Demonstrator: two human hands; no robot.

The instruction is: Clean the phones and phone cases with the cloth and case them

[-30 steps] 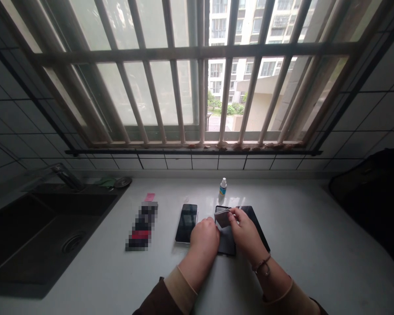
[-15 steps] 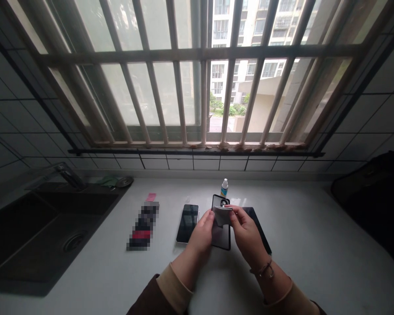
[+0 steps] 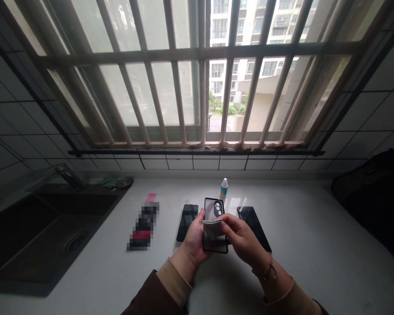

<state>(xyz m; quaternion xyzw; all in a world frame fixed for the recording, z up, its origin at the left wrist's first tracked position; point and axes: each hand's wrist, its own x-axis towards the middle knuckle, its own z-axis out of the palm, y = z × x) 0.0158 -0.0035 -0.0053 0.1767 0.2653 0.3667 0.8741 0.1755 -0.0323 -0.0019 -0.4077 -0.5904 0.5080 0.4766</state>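
Over smooth pale-grey bench point(image 3: 311, 236), left hand point(image 3: 194, 239), half closed, is cupping flat, see-through, black-edged phone case point(image 3: 216, 244); right hand point(image 3: 239, 231) is pinching small folded grey cloth point(image 3: 212, 229). Case is no longer lying on bench; lifting is letting cloth cover its middle.

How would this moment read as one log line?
left hand: holds phone case | right hand: pinches grey cloth over case | counter: dark phone, dark flat device, upright bottle
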